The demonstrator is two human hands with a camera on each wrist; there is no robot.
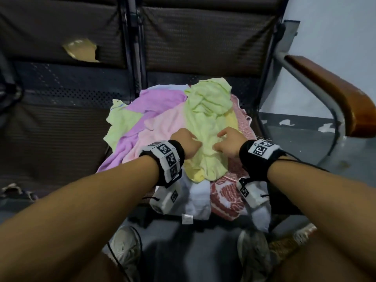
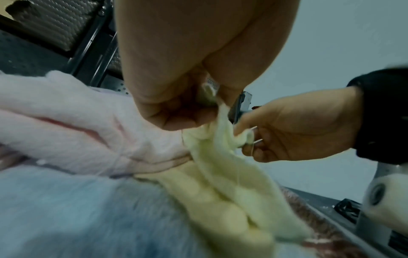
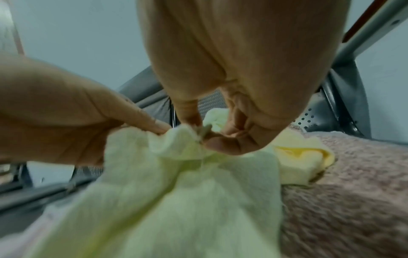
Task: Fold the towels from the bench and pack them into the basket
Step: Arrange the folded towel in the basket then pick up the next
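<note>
A heap of towels lies on the bench seat [image 1: 67,127]. On top is a crumpled light green towel [image 1: 207,110], over pink [image 1: 162,127], purple [image 1: 154,100], yellow, white [image 1: 199,196] and red-patterned [image 1: 225,196] ones. My left hand [image 1: 190,142] and right hand [image 1: 222,142] sit close together on the green towel's near part. In the left wrist view the left hand [image 2: 207,108] pinches a bunch of the green towel [image 2: 223,174]. In the right wrist view the right hand [image 3: 202,136] pinches the green towel [image 3: 176,200] between thumb and fingers. No basket is clearly in view.
The bench has dark perforated seats, a padded backrest with a torn patch [image 1: 81,50] and a wooden armrest [image 1: 335,94] at the right. My shoes [image 1: 126,247] stand on the floor below the seat edge. Something woven and brown [image 1: 301,237] shows at the lower right.
</note>
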